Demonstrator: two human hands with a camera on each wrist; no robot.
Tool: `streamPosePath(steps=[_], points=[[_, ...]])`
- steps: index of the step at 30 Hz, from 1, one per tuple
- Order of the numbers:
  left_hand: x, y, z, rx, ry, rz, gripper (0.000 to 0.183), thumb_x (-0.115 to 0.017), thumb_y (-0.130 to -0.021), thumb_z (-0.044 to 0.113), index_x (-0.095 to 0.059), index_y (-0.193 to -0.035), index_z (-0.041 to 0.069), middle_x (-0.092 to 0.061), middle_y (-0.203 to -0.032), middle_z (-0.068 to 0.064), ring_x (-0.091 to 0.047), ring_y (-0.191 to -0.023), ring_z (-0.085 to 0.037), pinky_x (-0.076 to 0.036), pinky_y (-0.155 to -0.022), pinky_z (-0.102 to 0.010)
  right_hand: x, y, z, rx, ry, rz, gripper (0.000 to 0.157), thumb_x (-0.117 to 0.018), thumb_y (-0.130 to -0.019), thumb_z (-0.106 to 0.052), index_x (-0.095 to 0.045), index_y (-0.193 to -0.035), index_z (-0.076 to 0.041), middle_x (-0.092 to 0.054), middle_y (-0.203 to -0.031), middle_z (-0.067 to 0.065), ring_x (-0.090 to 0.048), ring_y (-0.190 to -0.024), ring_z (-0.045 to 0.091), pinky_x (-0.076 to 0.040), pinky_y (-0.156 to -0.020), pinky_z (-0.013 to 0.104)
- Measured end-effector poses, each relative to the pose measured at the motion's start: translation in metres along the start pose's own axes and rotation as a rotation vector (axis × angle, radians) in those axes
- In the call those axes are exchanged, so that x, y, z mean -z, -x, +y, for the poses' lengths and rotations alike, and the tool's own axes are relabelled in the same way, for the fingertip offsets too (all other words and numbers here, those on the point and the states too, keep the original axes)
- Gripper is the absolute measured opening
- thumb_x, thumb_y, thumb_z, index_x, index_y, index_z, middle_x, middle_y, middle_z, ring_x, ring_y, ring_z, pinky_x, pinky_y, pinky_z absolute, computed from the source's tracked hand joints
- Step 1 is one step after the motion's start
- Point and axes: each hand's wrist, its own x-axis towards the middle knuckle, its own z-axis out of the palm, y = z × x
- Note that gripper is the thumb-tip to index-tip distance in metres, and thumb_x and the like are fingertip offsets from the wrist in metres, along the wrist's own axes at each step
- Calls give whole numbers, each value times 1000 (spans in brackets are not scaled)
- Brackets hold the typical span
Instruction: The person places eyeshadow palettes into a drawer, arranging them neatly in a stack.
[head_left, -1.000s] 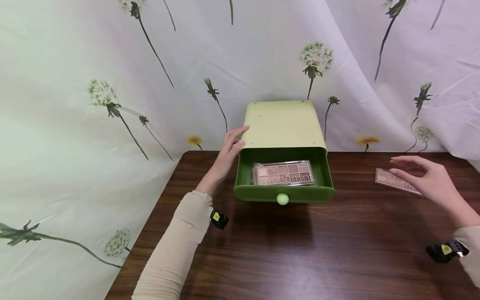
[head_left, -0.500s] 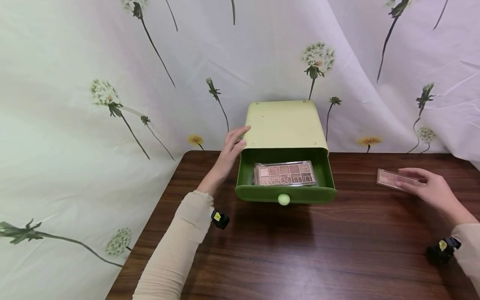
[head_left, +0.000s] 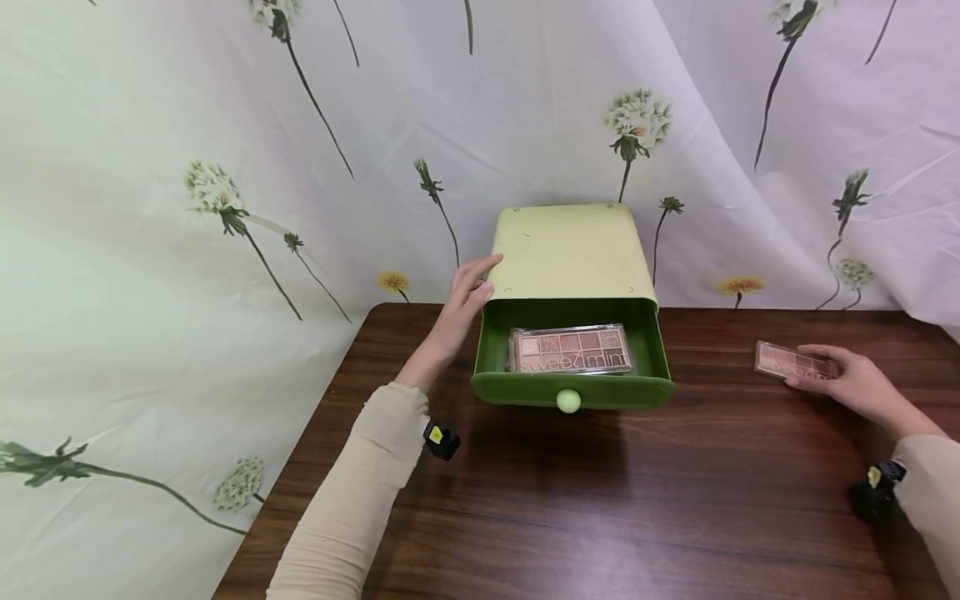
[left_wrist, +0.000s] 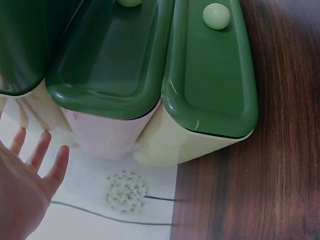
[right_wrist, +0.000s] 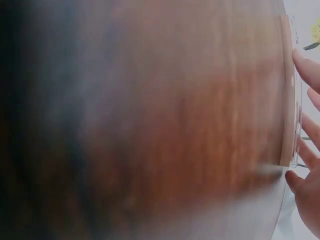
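My left hand (head_left: 459, 312) rests against the left side of the pale yellow top case (head_left: 573, 250) of a drawer unit, its fingers fairly straight. The green top drawer (head_left: 573, 392) is pulled out and holds eyeshadow palettes (head_left: 573, 350), one lying over another. On the right, my right hand (head_left: 858, 385) pinches another eyeshadow palette (head_left: 778, 360) between thumb and fingers, near its right end. The right wrist view shows this palette (right_wrist: 287, 95) edge-on, with fingertips against its face and the thumb at its lower edge.
Below the open drawer, the left wrist view shows two shut drawers: a middle drawer (left_wrist: 110, 65) in a pink case and a bottom drawer (left_wrist: 215, 75) in a pale yellow case. A flower-printed cloth (head_left: 315, 150) hangs behind the brown wooden table (head_left: 585, 517).
My right hand has come down onto the palette lying at the right and taken hold of it. My left hand stays on the case; the drawer has not moved.
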Motion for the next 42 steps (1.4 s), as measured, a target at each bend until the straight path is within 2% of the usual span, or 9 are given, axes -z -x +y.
streamPosePath(steps=[4,10,15,23,26,30,34,37,42], points=[[0,2,11,19,7,-12,54,-38,-101,21,-35,-153,5,-19,-154,-18,-31,-121,-27,-31,-98,-46,-1,-4,1,17,-4,-37,72,-76,-88,-30,-45,-137,13,-34,-135,48,-35,-121,59,-32,-91,66],[-1,9,39,31,5,-20,53,-38,-101,17,-35,-151,-1,-20,-152,-22,-31,-120,-28,-32,-98,-45,-1,-8,-1,52,28,-5,65,-78,-86,-24,-51,-130,15,-39,-131,48,-38,-118,60,-33,-90,67],[-1,10,42,27,3,-15,53,-37,-101,17,-35,-151,-1,-19,-153,-22,-31,-120,-29,-32,-98,-46,2,-11,-6,35,65,-36,68,-78,-86,-28,-50,-129,17,-39,-131,48,-39,-117,59,-34,-89,67],[-1,10,40,22,12,-14,53,-38,-100,17,-36,-150,-1,-19,-152,-23,-31,-121,-29,-31,-100,-47,7,-5,-18,-9,104,-52,70,-73,-90,-37,-52,-129,16,-45,-127,46,-49,-107,51,-40,-84,60],[-1,10,41,24,7,-11,53,-38,-100,17,-36,-150,-1,-20,-152,-22,-31,-120,-28,-32,-99,-45,9,-1,-24,-13,113,-31,68,-71,-90,-41,-55,-129,13,-49,-125,42,-50,-102,45,-41,-79,54],[-1,10,39,25,0,-13,53,-38,-100,17,-36,-150,-1,-20,-152,-22,-31,-120,-28,-32,-98,-45,12,6,-35,-8,139,21,68,-72,-89,-43,-58,-127,11,-50,-124,40,-51,-100,44,-41,-77,55],[0,5,20,18,4,-4,53,-39,-101,18,-36,-152,3,-20,-153,-20,-31,-122,-29,-31,-99,-46,14,14,-49,18,152,71,65,-75,-87,-42,-61,-125,9,-52,-123,38,-51,-103,46,-40,-78,59],[0,1,5,13,7,7,53,-39,-102,22,-36,-153,7,-20,-154,-16,-30,-124,-29,-31,-100,-48,15,21,-60,64,150,120,60,-78,-85,-39,-65,-123,5,-57,-121,33,-52,-100,40,-41,-77,53],[-2,1,-1,2,1,19,53,-40,-102,28,-39,-153,14,-22,-153,-10,-31,-124,-27,-32,-99,-48,16,35,-76,130,116,187,53,-80,-83,-35,-68,-123,-1,-61,-121,25,-50,-104,37,-37,-82,53]])
